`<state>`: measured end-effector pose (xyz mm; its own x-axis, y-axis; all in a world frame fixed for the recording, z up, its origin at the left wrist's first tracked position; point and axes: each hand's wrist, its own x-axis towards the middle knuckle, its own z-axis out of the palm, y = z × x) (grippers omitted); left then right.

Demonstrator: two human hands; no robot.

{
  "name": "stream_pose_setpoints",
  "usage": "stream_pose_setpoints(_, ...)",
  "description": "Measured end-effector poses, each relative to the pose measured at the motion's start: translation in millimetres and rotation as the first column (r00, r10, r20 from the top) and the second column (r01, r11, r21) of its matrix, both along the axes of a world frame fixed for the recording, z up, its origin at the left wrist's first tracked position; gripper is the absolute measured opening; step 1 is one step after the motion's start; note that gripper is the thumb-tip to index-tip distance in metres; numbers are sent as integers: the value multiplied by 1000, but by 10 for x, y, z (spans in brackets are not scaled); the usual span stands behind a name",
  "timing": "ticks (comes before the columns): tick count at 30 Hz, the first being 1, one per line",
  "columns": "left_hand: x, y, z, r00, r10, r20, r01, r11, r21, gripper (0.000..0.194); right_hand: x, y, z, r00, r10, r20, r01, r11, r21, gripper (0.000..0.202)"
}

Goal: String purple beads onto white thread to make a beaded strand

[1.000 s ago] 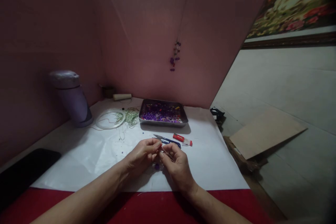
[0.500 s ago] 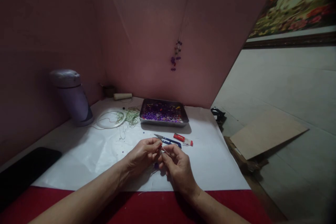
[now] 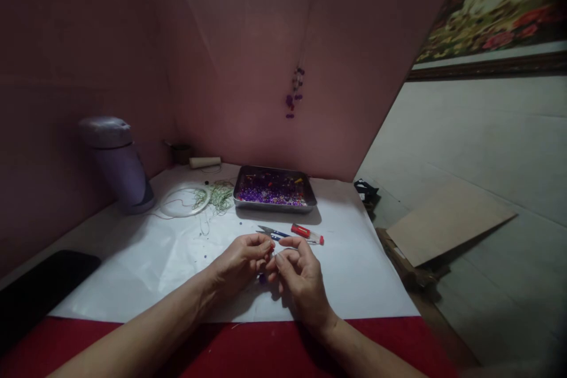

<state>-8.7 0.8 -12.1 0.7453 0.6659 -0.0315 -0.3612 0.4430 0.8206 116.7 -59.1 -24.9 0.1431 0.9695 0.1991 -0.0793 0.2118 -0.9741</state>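
Observation:
Close together over the white sheet (image 3: 349, 271), my two hands work at something small. My left hand (image 3: 246, 260) pinches a tiny red bead (image 3: 271, 244) between thumb and forefinger. Thumb and fingers of my right hand (image 3: 301, 274) are closed on a thin pale thread (image 3: 274, 254) running toward the bead. Below the fingers, a purple bead (image 3: 262, 278) shows partly. Just beyond my hands lie blue-handled thread snips (image 3: 272, 231), their handles partly hidden by my right fingers, and a red lighter (image 3: 302, 231).
A metal tray (image 3: 274, 208) holds many purple beads. Left of it are tangled green thread (image 3: 219, 196), a white ring (image 3: 166, 208) and a purple bottle (image 3: 119, 171). A dark flat object (image 3: 53, 280) lies at left. A beaded strand (image 3: 290, 100) hangs against the pink board (image 3: 239, 71).
My right forefinger has lifted and stretched toward the snips, covering more of their handles. Less of the thread shows between my hands. The whole view has shifted slightly.

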Motion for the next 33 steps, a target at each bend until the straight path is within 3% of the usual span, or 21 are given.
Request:
stream_pose_setpoints(11, -3, 2, -2, 1000, -4, -21, 4, 1000, 28, 15, 2, 2, 30, 995, 46, -93, -51, 997, -51, 29)
stream_pose_setpoints(33, 1, -16, 25, 1000, -29, 9, 29, 999, 46, 11, 1, 2, 40, 995, 40, -87, -45, 997, -58, 26)
